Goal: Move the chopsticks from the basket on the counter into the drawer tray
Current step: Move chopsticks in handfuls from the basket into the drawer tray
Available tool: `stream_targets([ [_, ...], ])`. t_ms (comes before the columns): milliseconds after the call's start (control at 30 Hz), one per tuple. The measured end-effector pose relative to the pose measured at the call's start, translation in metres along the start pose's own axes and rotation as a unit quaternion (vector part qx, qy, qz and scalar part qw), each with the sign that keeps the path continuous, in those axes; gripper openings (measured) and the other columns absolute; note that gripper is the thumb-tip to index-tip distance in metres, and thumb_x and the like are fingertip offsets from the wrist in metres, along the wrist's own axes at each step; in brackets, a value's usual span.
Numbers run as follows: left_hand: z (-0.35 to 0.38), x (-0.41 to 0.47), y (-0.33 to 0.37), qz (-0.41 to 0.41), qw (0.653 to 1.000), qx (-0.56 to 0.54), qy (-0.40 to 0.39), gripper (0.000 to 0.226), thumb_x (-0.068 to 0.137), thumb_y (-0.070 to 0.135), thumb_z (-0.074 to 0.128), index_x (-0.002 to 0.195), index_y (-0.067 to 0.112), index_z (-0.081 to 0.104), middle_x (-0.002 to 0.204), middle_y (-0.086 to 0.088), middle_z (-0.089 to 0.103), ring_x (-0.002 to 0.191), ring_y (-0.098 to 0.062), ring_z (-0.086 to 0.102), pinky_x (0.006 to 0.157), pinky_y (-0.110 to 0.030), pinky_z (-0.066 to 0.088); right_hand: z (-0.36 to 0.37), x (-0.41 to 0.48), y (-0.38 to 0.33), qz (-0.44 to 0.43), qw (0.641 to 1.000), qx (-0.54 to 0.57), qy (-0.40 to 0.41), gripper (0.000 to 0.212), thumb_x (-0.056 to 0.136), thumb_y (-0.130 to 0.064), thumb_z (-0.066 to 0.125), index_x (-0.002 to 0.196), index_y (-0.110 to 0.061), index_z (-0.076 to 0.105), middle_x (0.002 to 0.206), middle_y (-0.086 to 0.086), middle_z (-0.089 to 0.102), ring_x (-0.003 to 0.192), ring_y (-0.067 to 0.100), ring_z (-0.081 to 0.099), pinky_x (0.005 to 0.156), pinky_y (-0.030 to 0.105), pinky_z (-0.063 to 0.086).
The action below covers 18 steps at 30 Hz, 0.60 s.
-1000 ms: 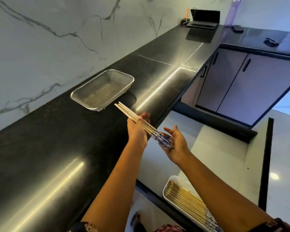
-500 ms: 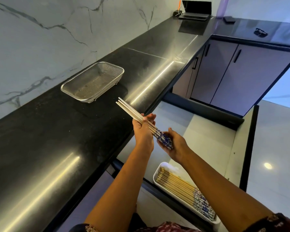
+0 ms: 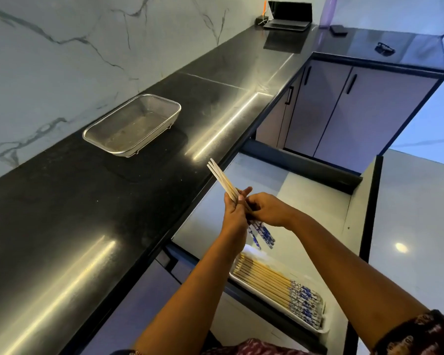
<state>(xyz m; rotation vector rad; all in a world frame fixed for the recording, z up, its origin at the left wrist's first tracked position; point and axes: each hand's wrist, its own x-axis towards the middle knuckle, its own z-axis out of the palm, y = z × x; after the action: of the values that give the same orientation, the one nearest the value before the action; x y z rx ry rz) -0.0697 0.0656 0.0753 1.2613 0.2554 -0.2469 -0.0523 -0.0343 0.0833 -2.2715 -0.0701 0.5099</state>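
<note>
A white marble wall (image 3: 62, 47) with grey veins backs a glossy black counter (image 3: 62, 213) streaked with light, which turns a corner above pale cabinet doors (image 3: 344, 111) with black handles, over a shiny pale floor (image 3: 415, 226).

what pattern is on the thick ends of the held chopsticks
Blue and white floral-looking print on the held chopsticks, seen in the head view.

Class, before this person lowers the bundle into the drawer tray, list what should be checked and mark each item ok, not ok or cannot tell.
1. Bundle of chopsticks held by left hand and right hand: ok.
2. Patterned ends face the same way as those in the tray: ok.
3. Drawer open: ok.
4. Basket emptied: ok.
5. Room left in the tray: cannot tell.
</note>
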Motion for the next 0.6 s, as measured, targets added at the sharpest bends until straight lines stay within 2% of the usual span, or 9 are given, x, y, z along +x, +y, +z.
stream_targets([
  [67,-0.001,0.002,-0.009,-0.034,0.999,-0.006,-0.005,0.030,0.102,0.025,0.027,0.130,0.018,0.036,0.127,-0.003,0.056,0.111,-0.021,0.055,0.088,-0.033,0.049,0.001,-0.002,0.008,0.005,1.000,-0.002,-0.010,0.026,0.096,-0.020,0.054,0.113,-0.003,0.064,0.108,0.015,0.070,0.089,0.025,0.069,0.077,0.022,0.052],
  [133,-0.007,0.004,-0.018,-0.075,0.997,0.014,-0.023,0.021,0.102,0.023,0.028,0.118,0.019,0.042,0.126,-0.007,0.055,0.104,-0.019,0.056,0.080,-0.027,0.050,0.005,-0.005,0.019,0.015,1.000,-0.001,-0.024,0.022,0.094,-0.019,0.059,0.108,-0.004,0.067,0.104,0.015,0.072,0.081,0.021,0.068,0.072,0.020,0.052],
  [200,-0.015,0.006,-0.028,-0.098,0.992,0.071,-0.039,0.017,0.102,0.021,0.032,0.111,0.018,0.046,0.126,-0.010,0.053,0.105,-0.018,0.053,0.082,-0.027,0.046,0.010,-0.009,0.035,0.037,0.998,-0.018,-0.037,0.020,0.090,-0.020,0.065,0.102,-0.006,0.071,0.100,0.014,0.073,0.082,0.026,0.069,0.074,0.029,0.053],
  [267,-0.026,0.009,-0.040,-0.098,0.987,0.125,-0.004,0.021,0.100,0.017,0.038,0.119,0.011,0.047,0.122,-0.008,0.053,0.112,-0.018,0.048,0.089,-0.028,0.038,0.017,-0.013,0.054,0.064,0.993,-0.075,-0.064,0.022,0.086,-0.023,0.069,0.100,-0.006,0.073,0.098,0.015,0.073,0.087,0.029,0.068,0.077,0.035,0.052],
  [333,-0.043,0.014,-0.050,-0.074,0.984,0.153,0.055,0.022,0.097,0.009,0.043,0.119,0.008,0.046,0.112,-0.007,0.053,0.105,-0.017,0.048,0.085,-0.027,0.037,0.027,-0.021,0.072,0.085,0.981,-0.138,-0.104,0.024,0.085,-0.023,0.069,0.101,-0.006,0.072,0.100,0.013,0.072,0.083,0.025,0.065,0.069,0.028,0.046],
  [400,-0.061,0.023,-0.061,-0.066,0.980,0.167,0.085,0.027,0.095,0.003,0.046,0.122,0.004,0.047,0.117,-0.011,0.054,0.102,-0.016,0.050,0.086,-0.025,0.039,0.038,-0.030,0.090,0.111,0.966,-0.181,-0.145,0.025,0.086,-0.023,0.068,0.102,-0.004,0.071,0.097,0.013,0.071,0.078,0.020,0.059,0.067,0.023,0.039],
  [533,-0.082,0.031,-0.086,-0.096,0.954,0.281,0.033,0.028,0.094,0.002,0.049,0.121,0.006,0.053,0.127,-0.011,0.056,0.106,-0.016,0.051,0.092,-0.026,0.041,0.058,-0.039,0.123,0.161,0.945,-0.218,-0.181,0.024,0.086,-0.027,0.068,0.094,-0.004,0.069,0.097,0.013,0.068,0.090,0.027,0.063,0.076,0.030,0.046],
  [567,-0.083,0.032,-0.090,-0.105,0.948,0.301,0.016,0.028,0.093,0.002,0.051,0.120,0.007,0.055,0.128,-0.013,0.056,0.108,-0.018,0.052,0.093,-0.027,0.043,0.062,-0.041,0.128,0.165,0.940,-0.232,-0.186,0.019,0.086,-0.027,0.067,0.083,-0.009,0.066,0.093,0.011,0.065,0.089,0.026,0.062,0.075,0.030,0.046],
  [600,-0.083,0.032,-0.095,-0.113,0.941,0.320,0.000,0.030,0.092,0.001,0.052,0.121,0.008,0.056,0.129,-0.013,0.057,0.111,-0.020,0.053,0.095,-0.029,0.044,0.064,-0.041,0.131,0.171,0.935,-0.246,-0.193,0.022,0.087,-0.026,0.067,0.071,-0.014,0.058,0.087,0.007,0.061,0.085,0.024,0.058,0.071,0.028,0.044],
])
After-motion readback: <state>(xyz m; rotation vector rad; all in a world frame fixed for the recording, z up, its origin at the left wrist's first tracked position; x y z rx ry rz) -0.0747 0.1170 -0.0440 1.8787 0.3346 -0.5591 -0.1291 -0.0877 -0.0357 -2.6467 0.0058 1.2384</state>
